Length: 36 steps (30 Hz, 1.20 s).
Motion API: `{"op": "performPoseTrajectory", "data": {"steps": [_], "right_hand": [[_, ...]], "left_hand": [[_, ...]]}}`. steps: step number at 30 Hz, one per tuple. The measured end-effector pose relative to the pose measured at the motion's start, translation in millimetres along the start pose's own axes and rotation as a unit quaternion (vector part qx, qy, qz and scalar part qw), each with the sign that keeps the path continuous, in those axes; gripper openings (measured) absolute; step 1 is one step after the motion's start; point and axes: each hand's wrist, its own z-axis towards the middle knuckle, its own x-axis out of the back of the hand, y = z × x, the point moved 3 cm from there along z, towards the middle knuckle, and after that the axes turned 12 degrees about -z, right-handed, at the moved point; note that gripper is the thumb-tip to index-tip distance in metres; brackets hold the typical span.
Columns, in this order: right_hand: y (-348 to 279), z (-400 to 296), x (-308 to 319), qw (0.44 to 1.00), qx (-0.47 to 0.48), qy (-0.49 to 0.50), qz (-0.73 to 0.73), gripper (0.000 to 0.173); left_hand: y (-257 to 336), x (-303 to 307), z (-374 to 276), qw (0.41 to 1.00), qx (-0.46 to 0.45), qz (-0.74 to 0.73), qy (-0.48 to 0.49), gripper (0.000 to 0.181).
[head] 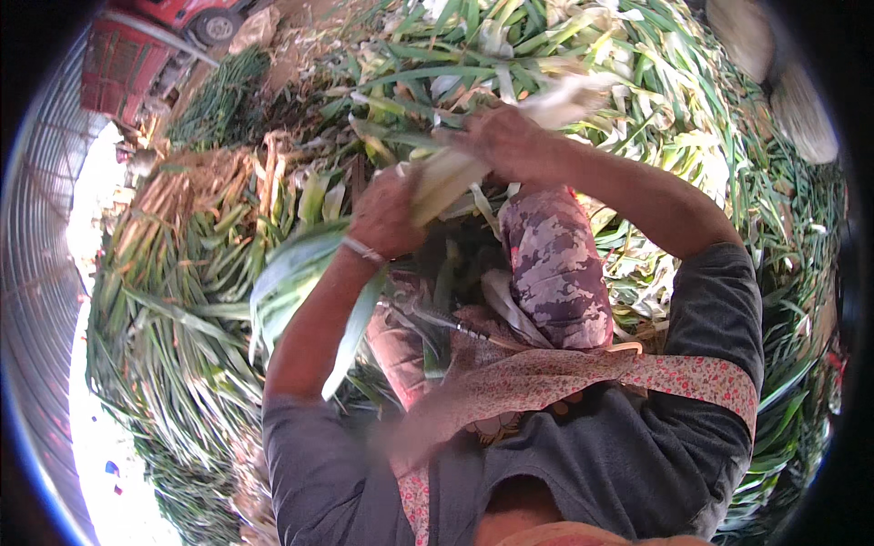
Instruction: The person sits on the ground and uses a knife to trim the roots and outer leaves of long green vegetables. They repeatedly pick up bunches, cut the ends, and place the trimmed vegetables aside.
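Observation:
My left hand (387,213), with a pale band at the wrist, grips the shaft of a leek (447,183). The leek slants across in front of my knees. Its broad green leaves (290,283) hang below my left forearm. My right hand (504,145) is closed on the leek farther up toward its whitish end (570,101), which is blurred. A loose leaf sticks out beside the right fingers. Whether those fingers hold the shaft or only an outer leaf is hard to tell. Between my legs lies a thin tool (459,323), partly hidden.
Stripped leek leaves (655,109) are heaped ahead and to the right. A large pile of leeks (184,300) lies to the left, a smaller green pile (225,102) beyond it. Filled sacks (802,112) stand at the far right. A red vehicle (136,65) is at upper left.

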Motion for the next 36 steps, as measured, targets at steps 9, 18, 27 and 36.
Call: {"op": "performPoseTrajectory", "data": {"steps": [9,18,27,36], "right_hand": [[133.6,-67.4,-0.1,0.941,-0.169,-0.233,-0.177,0.06],[100.9,-94.6,104.9,0.967,-0.114,-0.136,-0.182,0.025],[57.2,-370.2,294.0,0.79,-0.491,-0.112,-0.35,0.034],[-424.0,-722.2,273.3,-0.106,-0.972,-0.107,-0.182,0.067]], "left_hand": [[-164.6,-87.1,-87.7,0.91,0.374,0.011,-0.18,0.064],[-95.5,-159.0,-107.7,0.989,-0.02,0.012,0.147,0.033],[-123.6,-180.8,-110.6,0.942,0.32,0.022,-0.099,0.044],[-112.4,-181.0,-110.3,0.956,0.288,0.016,-0.056,0.044]]}}
